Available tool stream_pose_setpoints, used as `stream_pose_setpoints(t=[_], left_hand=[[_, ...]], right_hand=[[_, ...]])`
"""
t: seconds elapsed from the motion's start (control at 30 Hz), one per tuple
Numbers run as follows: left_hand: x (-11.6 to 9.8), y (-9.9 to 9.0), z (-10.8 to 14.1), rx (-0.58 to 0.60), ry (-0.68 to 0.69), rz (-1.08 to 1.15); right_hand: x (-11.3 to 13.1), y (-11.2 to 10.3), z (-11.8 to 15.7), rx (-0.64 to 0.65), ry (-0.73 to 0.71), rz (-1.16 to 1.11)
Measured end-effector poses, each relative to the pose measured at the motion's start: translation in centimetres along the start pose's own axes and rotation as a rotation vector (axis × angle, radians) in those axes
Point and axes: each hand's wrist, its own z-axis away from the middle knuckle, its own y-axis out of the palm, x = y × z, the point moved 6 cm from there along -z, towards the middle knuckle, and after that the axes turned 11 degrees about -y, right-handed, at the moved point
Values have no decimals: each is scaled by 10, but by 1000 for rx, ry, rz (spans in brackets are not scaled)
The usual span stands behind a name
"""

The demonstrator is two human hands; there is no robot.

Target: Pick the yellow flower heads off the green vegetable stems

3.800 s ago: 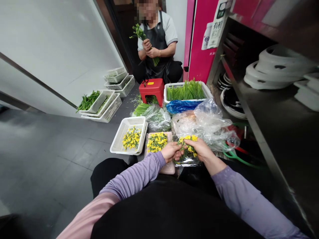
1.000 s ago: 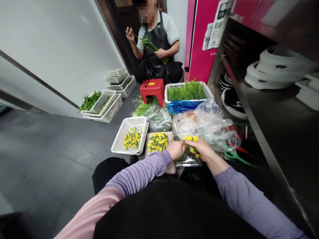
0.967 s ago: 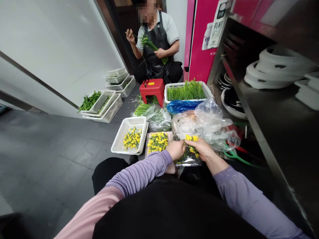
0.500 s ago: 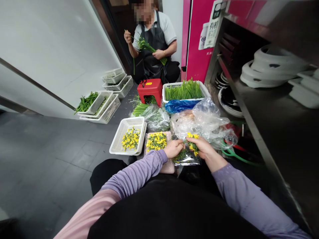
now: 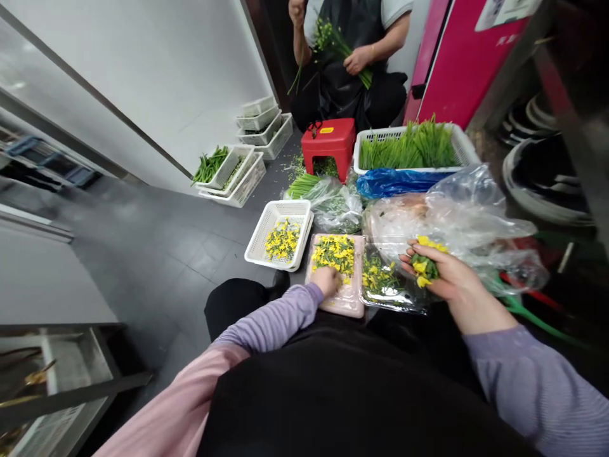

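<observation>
My right hand (image 5: pixel 450 276) is closed round a small bunch of yellow flowers with green stems (image 5: pixel 425 266), held above the right side of a clear plastic lid (image 5: pixel 399 303). More yellow flowers and green bits (image 5: pixel 378 276) lie in that lid. Over the pink tray (image 5: pixel 345 308), my left hand (image 5: pixel 327 280) has its fingers curled down at the near edge of the yellow flowers (image 5: pixel 333 251) spread there. What the left fingertips hold is hidden. To the left of the tray, a white perforated basket (image 5: pixel 254 251) holds loose yellow flowers (image 5: pixel 282 241).
Opposite, a co-worker's hand (image 5: pixel 359 60) grips green flower stalks behind a red stool (image 5: pixel 328 138). A white basket (image 5: pixel 469 149) of green stalks, a blue bag (image 5: pixel 399 183) and clear plastic bags (image 5: pixel 457 216) lie ahead. Stacked baskets (image 5: pixel 238 193) stand by the wall; shelving is on the right.
My left hand has moved from beside the right hand to the pink tray. My right hand has turned palm-up and moved right, keeping the flowers. The view has tilted down and swung left.
</observation>
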Motion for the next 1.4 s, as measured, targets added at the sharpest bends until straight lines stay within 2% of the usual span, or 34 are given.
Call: stream_pose_setpoints(t=[0.03,0.1,0.17,0.3,0.37,0.43,0.5,0.57,0.67,0.77,0.83,0.9,1.0,1.07,1.13,1.2,1.4], left_hand=[[23,-11,-3,-29,-105,26],[56,-22,-8,3,-275,85],[67,-22,-13,40,-332,89],[45,-10,-27,-26,-273,-106],[35,-6,-33,-39,-266,-169],[33,-9,-35,-40,-279,-168],[37,-20,-31,4,-304,-81],[38,-29,-21,148,-346,95],[15,-36,0,476,-404,389],[-34,-35,17,759,-394,588],[-67,-32,23,889,-374,698],[-92,-29,24,950,-339,825],[-110,-27,22,926,-239,989],[-111,-29,20,801,-139,1009],[-109,-31,20,652,-29,955],[-109,-32,22,552,60,894],[-117,-31,25,460,135,873]], right_hand=[[-1,3,0,4,1,-4],[-4,9,0,-6,10,-18],[-10,16,1,-15,36,-26],[-26,27,1,28,67,1],[-29,27,1,39,41,49],[-28,26,0,46,-22,114],[-24,27,-1,54,-113,197],[-21,30,-1,82,-198,312],[-26,45,2,213,-257,480],[-32,59,8,361,-270,523],[-29,59,11,355,-275,485],[-24,55,13,309,-252,419],[-18,49,15,297,-166,290],[-16,46,15,286,-120,198],[-16,43,12,253,-104,129],[-15,41,9,219,-114,100],[-15,37,7,147,-128,87]])
